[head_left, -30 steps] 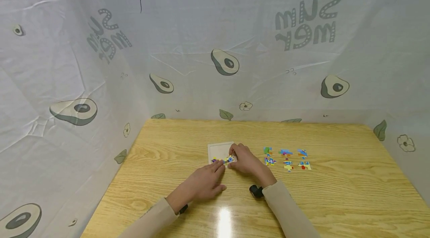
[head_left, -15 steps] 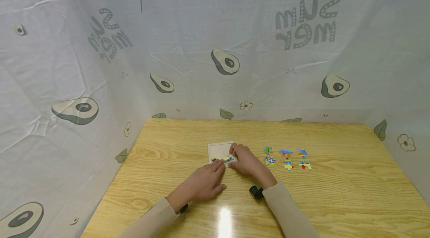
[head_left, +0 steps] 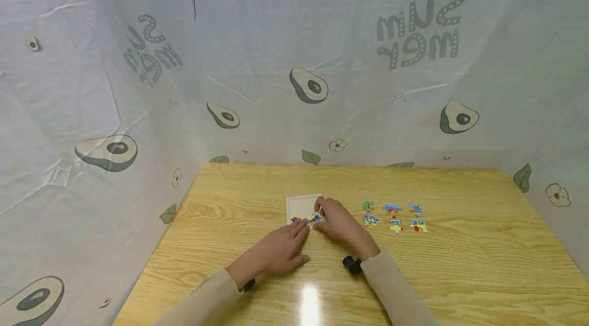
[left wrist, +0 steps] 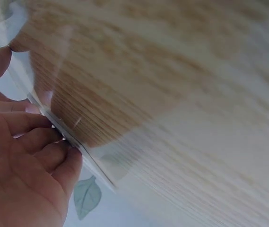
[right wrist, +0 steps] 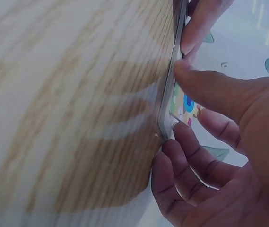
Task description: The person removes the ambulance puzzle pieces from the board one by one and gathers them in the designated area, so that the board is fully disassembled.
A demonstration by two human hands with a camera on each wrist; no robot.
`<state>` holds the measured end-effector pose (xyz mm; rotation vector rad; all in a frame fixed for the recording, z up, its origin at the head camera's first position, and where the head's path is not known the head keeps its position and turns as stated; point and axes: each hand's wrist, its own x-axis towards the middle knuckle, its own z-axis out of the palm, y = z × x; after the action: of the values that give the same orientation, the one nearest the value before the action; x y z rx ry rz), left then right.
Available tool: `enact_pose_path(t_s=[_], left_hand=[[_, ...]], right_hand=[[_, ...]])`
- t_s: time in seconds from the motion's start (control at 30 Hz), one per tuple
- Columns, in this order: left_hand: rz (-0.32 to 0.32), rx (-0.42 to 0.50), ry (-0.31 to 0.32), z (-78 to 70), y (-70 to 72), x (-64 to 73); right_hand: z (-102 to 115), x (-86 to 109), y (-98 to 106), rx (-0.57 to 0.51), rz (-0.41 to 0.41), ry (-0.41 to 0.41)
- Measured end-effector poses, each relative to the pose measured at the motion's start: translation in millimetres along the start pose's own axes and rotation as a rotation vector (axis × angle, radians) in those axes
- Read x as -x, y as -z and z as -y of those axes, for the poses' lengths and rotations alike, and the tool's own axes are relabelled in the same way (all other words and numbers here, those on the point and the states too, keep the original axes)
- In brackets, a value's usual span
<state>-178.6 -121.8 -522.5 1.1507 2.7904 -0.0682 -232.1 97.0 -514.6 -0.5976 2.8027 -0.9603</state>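
Observation:
A small pale puzzle tray (head_left: 301, 204) lies on the wooden table with colourful pieces along its near edge. My right hand (head_left: 339, 221) reaches over the tray's right side and pinches a puzzle piece (head_left: 316, 217) with a blue round mark. In the right wrist view this piece (right wrist: 188, 103) sits between thumb and fingers, slightly tilted at the tray's corner. My left hand (head_left: 279, 249) lies with its fingers extended, the tips resting on the tray's near side. Beside them shows a yellow and purple piece (head_left: 295, 218); the fingers partly cover that row.
Several loose puzzle pieces lie in two rows right of the tray, among them a green one (head_left: 368, 206) and a red and yellow one (head_left: 418, 226). A patterned white curtain (head_left: 257, 111) hangs behind the wooden table (head_left: 469, 254) and along its sides.
Both hands stay at the tray with hardly any movement. The piece with the blue mark shows slightly more between the hands; the whole view has shifted a little.

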Motion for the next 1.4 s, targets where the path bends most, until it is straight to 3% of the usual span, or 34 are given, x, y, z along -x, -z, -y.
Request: enact_pose_path(t_s=[0.53, 1.03, 1.4], left_hand=[[0.012, 0.000, -0.005, 0.5, -2.1, -1.6], [0.010, 0.014, 0.002, -0.4, -1.6, -2.1], [0.002, 0.023, 0.002, -0.6, -1.3, -1.1]], right_hand=[[-7.5, 9.1, 8.6, -0.069, -0.009, 0.062], [-12.6, 10.2, 9.8, -0.111, -0.050, 0.003], [-16.2, 16.5, 12.9, -0.186, -0.032, 0.038]])
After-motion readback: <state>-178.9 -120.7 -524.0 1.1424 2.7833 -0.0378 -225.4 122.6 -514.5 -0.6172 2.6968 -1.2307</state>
